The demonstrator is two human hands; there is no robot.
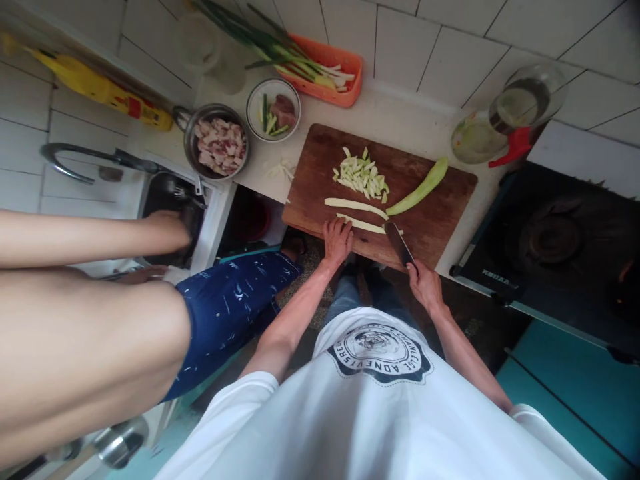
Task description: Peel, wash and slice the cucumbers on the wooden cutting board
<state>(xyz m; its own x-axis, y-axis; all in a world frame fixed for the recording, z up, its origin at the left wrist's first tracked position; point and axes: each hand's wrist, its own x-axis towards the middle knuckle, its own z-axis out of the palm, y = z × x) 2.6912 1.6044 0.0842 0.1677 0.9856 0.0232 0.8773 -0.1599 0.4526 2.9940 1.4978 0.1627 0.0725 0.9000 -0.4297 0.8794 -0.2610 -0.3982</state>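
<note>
A brown wooden cutting board [345, 143] lies on the counter in front of me. My left hand [338, 241] is at its near edge, fingertips bent down on the left end of a pale green vegetable strip [365, 225]. In my right hand [426, 285] is a kitchen knife [400, 244], gripped by its handle, the blade's tip at the strip's right end. Just beyond lies a second long strip [355, 207]. A larger peeled, pale green vegetable piece [419, 188] rests on the right, and a pile of short cut pieces [361, 176] sits toward the back.
Left of the board stand a pot of raw meat chunks [221, 145], a bowl [274, 111] and an orange basket [345, 87] with green onions. A glass jug [520, 110] and black stove [545, 233] are right. Another person's arm [90, 239] reaches into the sink at left.
</note>
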